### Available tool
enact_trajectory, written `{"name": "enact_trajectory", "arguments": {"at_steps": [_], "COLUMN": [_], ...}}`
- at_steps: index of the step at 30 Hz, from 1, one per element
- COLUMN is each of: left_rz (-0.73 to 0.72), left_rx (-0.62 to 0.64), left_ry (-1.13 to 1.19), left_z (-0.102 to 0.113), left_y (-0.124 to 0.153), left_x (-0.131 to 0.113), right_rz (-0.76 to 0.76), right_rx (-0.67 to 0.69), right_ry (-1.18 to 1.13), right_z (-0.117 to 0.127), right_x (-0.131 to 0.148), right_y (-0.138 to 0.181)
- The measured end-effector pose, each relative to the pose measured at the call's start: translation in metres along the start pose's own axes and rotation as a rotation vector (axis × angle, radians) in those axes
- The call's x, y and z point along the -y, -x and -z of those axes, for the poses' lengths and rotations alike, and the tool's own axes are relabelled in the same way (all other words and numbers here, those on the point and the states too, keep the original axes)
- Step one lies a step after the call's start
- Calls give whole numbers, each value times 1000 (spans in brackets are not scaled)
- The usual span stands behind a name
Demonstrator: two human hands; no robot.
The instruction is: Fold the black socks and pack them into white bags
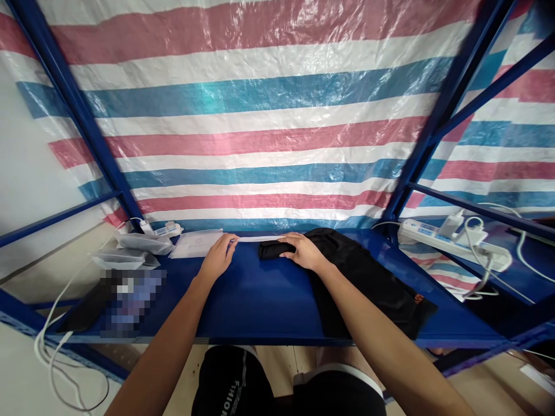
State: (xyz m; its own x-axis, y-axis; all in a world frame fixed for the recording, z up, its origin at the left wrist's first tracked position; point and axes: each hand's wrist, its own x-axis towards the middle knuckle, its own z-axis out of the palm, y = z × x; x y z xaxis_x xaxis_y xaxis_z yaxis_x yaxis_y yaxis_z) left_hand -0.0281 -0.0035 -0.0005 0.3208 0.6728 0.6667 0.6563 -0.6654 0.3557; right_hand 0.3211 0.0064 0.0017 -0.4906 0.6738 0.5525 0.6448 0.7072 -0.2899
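A thin white strip (259, 238) stretches between my two hands above the back of the blue shelf (255, 300). My left hand (218, 255) is closed in a pinch on the strip's left end. At its other end, the fingertips of my right hand (303, 252) touch the strip. The right thumb and fingers are closed around a small folded black cloth bundle (274, 249), partly hidden by the hand. A larger black garment (368, 277) with small orange lettering lies under and beyond my right forearm. Whether bundle and garment are joined is hidden.
Left of my left hand lie a flat clear plastic bag (195, 243) and frosted packets (130, 254). A blurred-out item (132, 300) rests near the left edge. Power strips (455, 242) with white cables stand at the right, and blue frame posts (427, 144) rise on both sides.
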Motion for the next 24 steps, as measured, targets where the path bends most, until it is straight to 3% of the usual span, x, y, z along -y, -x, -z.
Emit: {"name": "enact_trajectory", "arguments": {"at_steps": [7, 15, 18, 20, 24], "left_rz": [-49, 137, 201, 232, 192], "left_rx": [69, -274, -392, -428, -350], "left_ry": [-2, -49, -36, -23, -11], "left_z": [-17, -20, -14, -12, -18], "left_y": [-1, -5, -5, -4, -2], "left_x": [-14, -12, -16, -18, -18], "right_rz": [49, 22, -1, -100, -364], "right_rx": [22, -73, -193, -321, -539], "right_ry": [30, 134, 36, -67, -368], "right_z": [-4, 15, 23, 24, 21], "right_x": [-1, 7, 5, 0, -8], "right_y": [-1, -3, -2, -3, -7]}}
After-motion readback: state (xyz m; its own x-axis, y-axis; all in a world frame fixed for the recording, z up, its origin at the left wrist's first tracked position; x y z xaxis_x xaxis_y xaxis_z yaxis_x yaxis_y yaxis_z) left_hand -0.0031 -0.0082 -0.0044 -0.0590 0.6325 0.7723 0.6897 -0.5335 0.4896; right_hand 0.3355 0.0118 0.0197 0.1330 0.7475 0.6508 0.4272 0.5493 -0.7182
